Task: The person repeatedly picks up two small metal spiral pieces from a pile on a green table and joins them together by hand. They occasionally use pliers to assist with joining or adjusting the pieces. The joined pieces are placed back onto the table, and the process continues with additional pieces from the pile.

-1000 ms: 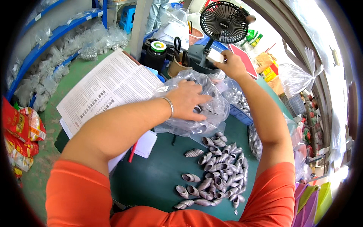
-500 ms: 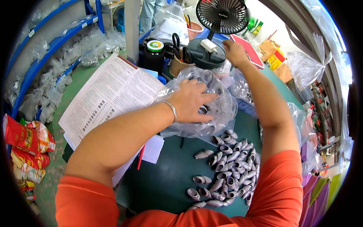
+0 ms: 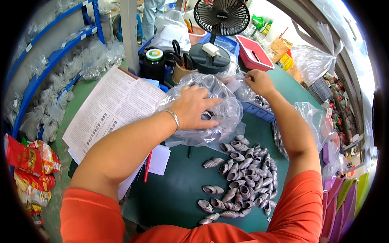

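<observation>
My left hand [image 3: 192, 108] lies with fingers spread on a clear plastic bag [image 3: 221, 127]. Through the film, grey spiral-ribbed tube pieces can be made out inside. Farther right, my right hand [image 3: 259, 82] hovers above the near side of a blue tray [image 3: 258, 111], its fingers curled together. Whatever they may pinch is too small to tell. Clear plastic and small metallic parts sit in that tray. Nearer to me, a loose heap of grey ribbed tube pieces [image 3: 247, 178] with slanted open ends covers the green tabletop [image 3: 174, 198].
A black fan [image 3: 221, 16] stands behind the bag, beside a dark bottle [image 3: 154, 67] and a holder with scissors [image 3: 183, 73]. A red tray [image 3: 253, 52] is at the back right. Printed sheets [image 3: 111, 109] and a red pen [image 3: 148, 167] lie left. Blue shelving [image 3: 60, 52] holds bagged parts.
My right hand has drawn back from beside the fan base and red tray to above the blue tray. My left hand stays on the bag. The whole view has shifted slightly.
</observation>
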Tool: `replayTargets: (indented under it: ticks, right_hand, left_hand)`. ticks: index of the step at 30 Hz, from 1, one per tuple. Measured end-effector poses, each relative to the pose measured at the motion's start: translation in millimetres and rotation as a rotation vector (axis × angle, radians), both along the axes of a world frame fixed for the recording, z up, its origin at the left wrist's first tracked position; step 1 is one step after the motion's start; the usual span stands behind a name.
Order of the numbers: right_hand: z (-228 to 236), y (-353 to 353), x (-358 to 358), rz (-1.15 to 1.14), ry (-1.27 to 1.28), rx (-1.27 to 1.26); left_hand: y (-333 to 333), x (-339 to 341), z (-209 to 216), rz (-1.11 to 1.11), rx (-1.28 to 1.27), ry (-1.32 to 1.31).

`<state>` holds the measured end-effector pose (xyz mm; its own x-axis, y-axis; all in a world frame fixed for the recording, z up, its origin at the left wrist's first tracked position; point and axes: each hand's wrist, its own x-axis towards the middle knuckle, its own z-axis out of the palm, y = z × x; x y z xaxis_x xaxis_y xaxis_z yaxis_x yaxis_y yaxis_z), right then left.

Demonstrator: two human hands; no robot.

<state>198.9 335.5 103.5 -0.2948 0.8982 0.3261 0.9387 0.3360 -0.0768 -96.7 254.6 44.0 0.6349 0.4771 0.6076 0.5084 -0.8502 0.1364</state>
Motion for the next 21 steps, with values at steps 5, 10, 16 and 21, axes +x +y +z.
replayTargets:
  ticks: [5,10,16,21]
  right_hand:
    - [6,16,-18,-0.187,0.035,0.136]
    - [7,15,2,-0.119,0.001,0.060]
    - [41,-107,-7,0.046,0.307,0.197]
    - [15,-266,11,-0.001,0.370,0.101]
  left_hand:
    - [-2,-1,4,0.022,0.000,0.029]
    - [-4,3,7,0.011,-0.012,0.047]
    - [-2,0,4,0.080,-0.008,0.116]
    - [13,0,8,0.032,-0.130,0.077]
